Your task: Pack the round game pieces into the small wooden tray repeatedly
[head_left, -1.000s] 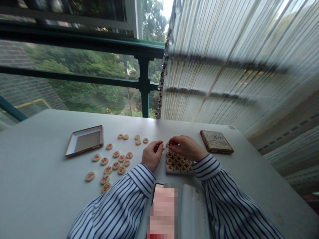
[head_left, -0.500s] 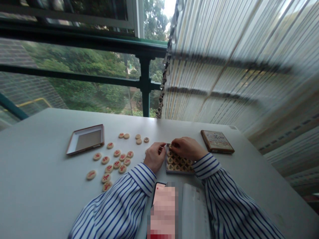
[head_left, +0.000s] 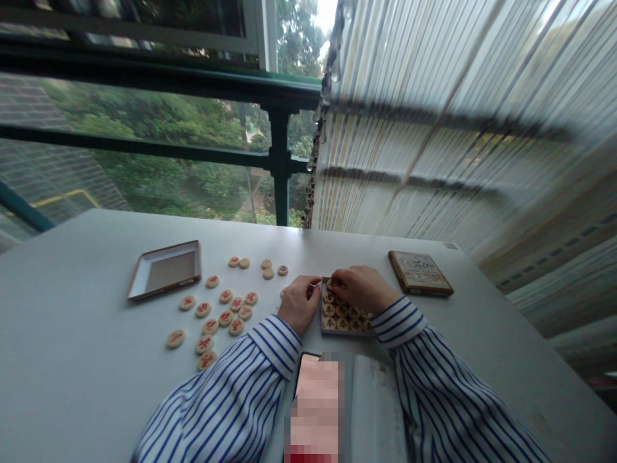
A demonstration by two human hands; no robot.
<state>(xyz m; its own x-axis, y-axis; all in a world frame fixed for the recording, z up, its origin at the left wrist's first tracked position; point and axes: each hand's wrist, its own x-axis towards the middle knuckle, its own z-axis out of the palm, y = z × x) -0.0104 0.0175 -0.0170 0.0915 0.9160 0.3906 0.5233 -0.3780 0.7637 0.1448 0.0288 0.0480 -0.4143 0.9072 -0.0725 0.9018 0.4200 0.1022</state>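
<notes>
At the far left corner of the tray (head_left: 337, 333), the piece (head_left: 330, 283) has settled inside since a second ago, under the fingertips of my right hand (head_left: 362, 287); whether they pinch it, I can't tell. My left hand (head_left: 299, 303), fingers curled, has come closer, beside the left rim, its hold unclear.

The right hand (head_left: 364, 287) is bending over a shallow tray (head_left: 346, 333) of black-marked round pieces (head_left: 342, 311), its fingertips meeting a piece (head_left: 330, 283) in the far left corner, though whether they are pinching or merely touching it is hard to tell. The left hand (head_left: 299, 302) is curling just beside the tray's left edge, while red-marked pieces (head_left: 225, 317) are lying scattered to its left, with a shallow open box (head_left: 168, 271) sitting farther left. Right of the right hand, a flat picture-topped box (head_left: 420, 272) is lying, and a phone (head_left: 311, 370) is resting nearer the person.
</notes>
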